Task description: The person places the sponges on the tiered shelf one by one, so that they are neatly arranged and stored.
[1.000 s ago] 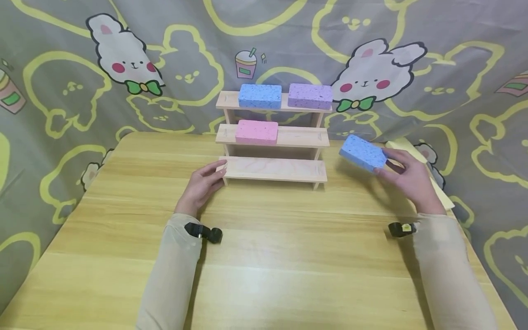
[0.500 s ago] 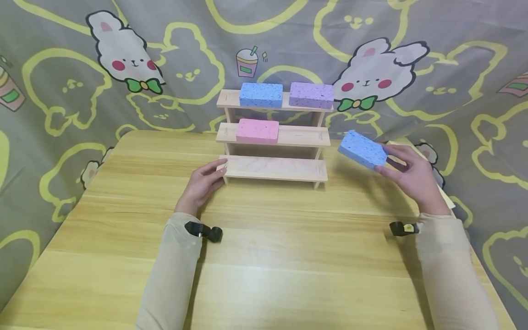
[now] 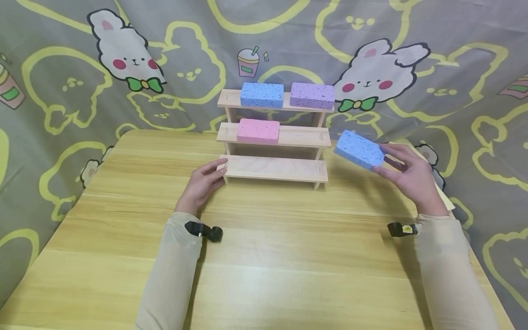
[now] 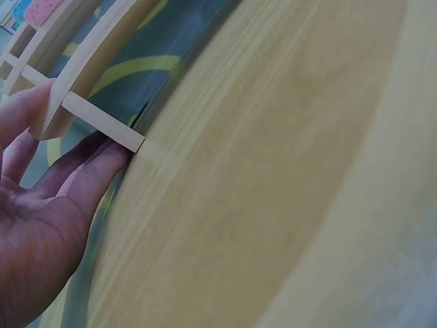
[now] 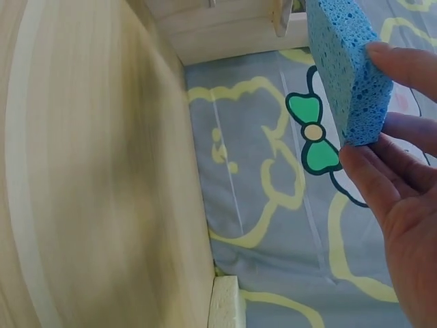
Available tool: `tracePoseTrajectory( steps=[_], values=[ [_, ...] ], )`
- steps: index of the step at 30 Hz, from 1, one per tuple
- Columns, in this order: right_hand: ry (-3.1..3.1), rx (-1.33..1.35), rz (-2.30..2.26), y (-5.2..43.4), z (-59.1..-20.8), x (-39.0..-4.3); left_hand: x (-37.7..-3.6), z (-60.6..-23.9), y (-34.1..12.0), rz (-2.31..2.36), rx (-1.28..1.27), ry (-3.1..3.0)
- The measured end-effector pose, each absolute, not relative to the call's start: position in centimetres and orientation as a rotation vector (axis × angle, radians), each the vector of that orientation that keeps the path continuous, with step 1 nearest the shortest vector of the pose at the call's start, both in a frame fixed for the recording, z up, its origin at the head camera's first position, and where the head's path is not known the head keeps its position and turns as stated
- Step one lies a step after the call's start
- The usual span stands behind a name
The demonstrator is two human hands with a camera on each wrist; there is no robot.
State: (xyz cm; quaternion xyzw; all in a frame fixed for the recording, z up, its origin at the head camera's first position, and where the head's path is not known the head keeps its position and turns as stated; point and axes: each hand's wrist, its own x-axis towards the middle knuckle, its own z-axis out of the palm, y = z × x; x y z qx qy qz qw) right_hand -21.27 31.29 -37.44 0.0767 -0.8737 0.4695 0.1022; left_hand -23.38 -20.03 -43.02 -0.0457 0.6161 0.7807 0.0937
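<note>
On the worktop (image 3: 123,238) I had my left hand (image 3: 202,183) steadying the stepped rack (image 3: 274,169), thumb and fingers pinching its lowest corner. My right hand (image 3: 412,178) gripped the blue sponge (image 3: 359,149) in the air, just right of the rack. I judged it mid-carry; next it needed moving left onto a free shelf. Since a second ago it had risen and drifted leftward.
</note>
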Motion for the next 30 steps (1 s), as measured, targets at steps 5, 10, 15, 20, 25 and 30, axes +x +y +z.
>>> tracePoseTrajectory(
  steps=[5,10,15,20,25,30],
  values=[
    [-2.579,0.26,1.392,30.8,-37.2,-21.2,-23.4,-43.1,-20.0,2.321,-0.169,1.829],
    [-2.539,0.329,1.428,30.1,-37.1,-21.6,-23.5,-43.2,-20.0,2.322,-0.172,1.825],
    [-2.52,0.366,1.447,29.4,-36.8,-21.8,-23.5,-43.2,-20.0,2.323,-0.161,1.825],
    [-2.504,0.402,1.457,28.6,-36.5,-21.9,-23.5,-43.1,-20.0,2.322,-0.155,1.834],
    [-2.473,0.459,1.485,27.9,-36.3,-22.3,-23.4,-43.0,-19.9,2.319,-0.155,1.841],
    [-2.471,0.481,1.517,27.3,-36.1,-22.5,-23.4,-42.9,-19.8,2.305,-0.155,1.848]
  ],
)
